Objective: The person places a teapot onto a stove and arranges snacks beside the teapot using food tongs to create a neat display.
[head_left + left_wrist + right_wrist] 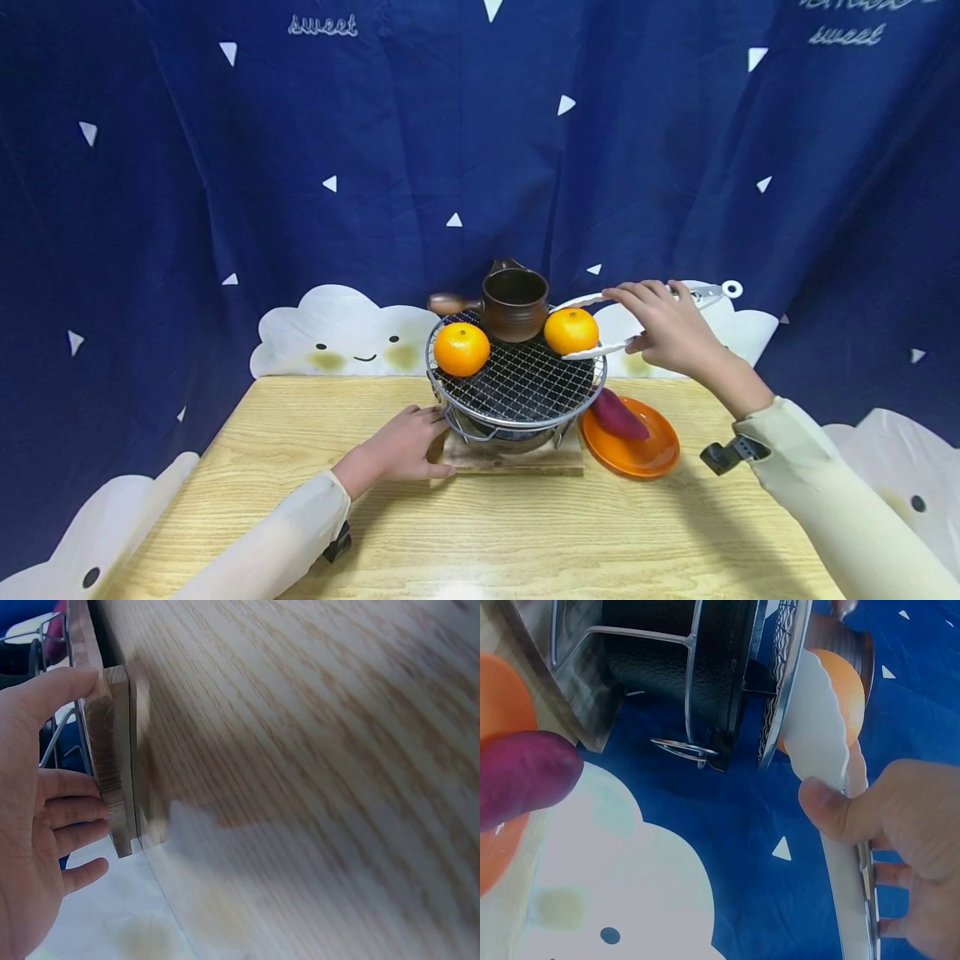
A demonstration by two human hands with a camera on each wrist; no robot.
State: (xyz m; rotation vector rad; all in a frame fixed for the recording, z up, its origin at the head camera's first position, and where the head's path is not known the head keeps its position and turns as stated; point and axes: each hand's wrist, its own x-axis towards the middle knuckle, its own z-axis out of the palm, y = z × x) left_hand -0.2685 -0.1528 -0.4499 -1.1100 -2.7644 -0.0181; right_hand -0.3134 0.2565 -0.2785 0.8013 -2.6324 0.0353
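One round orange [572, 332] between wavy-edged tongs [815, 727]

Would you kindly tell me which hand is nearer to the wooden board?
Left: the left hand touches the left end of the wooden board; the right hand is higher, off to its right, holding tongs.

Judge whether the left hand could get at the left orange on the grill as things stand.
Probably yes: the left hand seems only to touch the wooden board, and the left orange sits near the edge of the grill, with the pot behind it.
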